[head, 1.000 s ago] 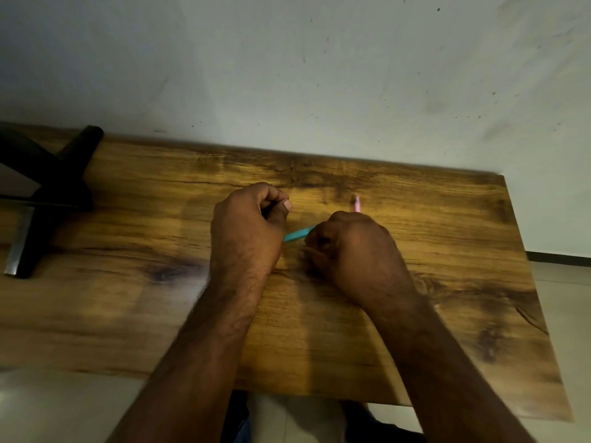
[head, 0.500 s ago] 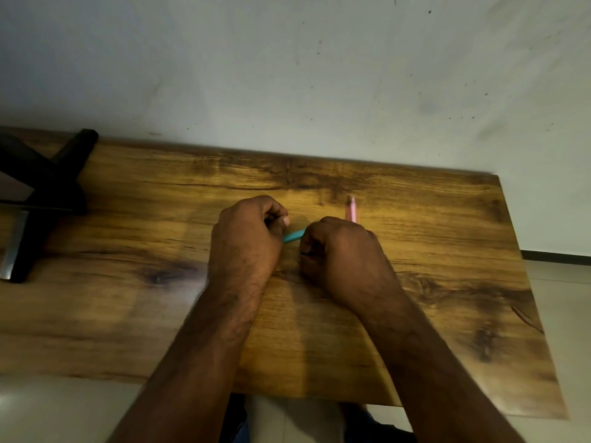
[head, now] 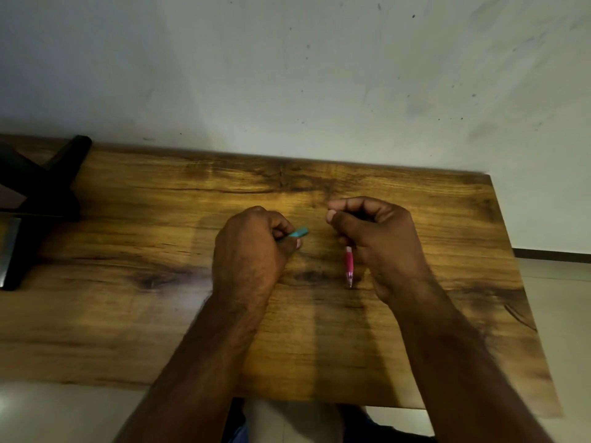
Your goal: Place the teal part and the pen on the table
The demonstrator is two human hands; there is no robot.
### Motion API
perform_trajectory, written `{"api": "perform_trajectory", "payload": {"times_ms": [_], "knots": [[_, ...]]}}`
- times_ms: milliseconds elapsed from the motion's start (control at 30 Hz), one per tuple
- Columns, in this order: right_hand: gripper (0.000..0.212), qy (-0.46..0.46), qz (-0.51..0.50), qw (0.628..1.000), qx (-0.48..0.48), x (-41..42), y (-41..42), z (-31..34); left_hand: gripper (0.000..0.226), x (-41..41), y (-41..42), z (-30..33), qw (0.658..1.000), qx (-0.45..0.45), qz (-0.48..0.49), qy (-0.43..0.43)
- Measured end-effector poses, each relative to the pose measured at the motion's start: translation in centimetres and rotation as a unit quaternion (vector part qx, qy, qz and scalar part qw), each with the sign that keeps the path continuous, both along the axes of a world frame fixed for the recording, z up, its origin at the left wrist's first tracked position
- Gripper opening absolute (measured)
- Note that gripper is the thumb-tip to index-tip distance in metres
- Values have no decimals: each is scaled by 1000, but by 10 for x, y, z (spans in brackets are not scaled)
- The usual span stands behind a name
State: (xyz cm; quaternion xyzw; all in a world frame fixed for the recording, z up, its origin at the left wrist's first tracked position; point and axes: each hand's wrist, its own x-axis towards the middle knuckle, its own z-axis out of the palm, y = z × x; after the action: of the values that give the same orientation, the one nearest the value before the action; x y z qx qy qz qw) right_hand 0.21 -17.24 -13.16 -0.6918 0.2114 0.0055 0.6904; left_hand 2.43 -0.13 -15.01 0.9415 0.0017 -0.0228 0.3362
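Closest to me are two bare forearms reaching out over a wooden table (head: 128,314). The right hand (head: 380,247) is curled round a pink pen (head: 349,265), tip pointing back toward the person and just above the wood. Just left of it, the left hand (head: 252,251) is fisted too, pinching a teal pen (head: 298,233) that pokes out to the right between finger and thumb. The hands are near each other but apart, with bare tabletop between them. If you ask me, the trick is keeping each pen pinched firmly so neither slips or rolls. Further off on the left there's a black stand (head: 41,199), then a scuffed wall (head: 287,75).
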Motion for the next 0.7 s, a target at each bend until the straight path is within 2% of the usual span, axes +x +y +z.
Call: {"api": "perform_trajectory", "payload": {"times_ms": [233,467,700], "knots": [[10,36,-65,980,184,2,2,3,16,-3,-3,6,999,-21,-26,-31],[11,38,-73,979,188,0,6,6,18,-7,-6,16,991,-72,-57,-101],[13,41,-70,972,221,0,9,9,19,-8,-4,18,988,-70,-69,-116]]}}
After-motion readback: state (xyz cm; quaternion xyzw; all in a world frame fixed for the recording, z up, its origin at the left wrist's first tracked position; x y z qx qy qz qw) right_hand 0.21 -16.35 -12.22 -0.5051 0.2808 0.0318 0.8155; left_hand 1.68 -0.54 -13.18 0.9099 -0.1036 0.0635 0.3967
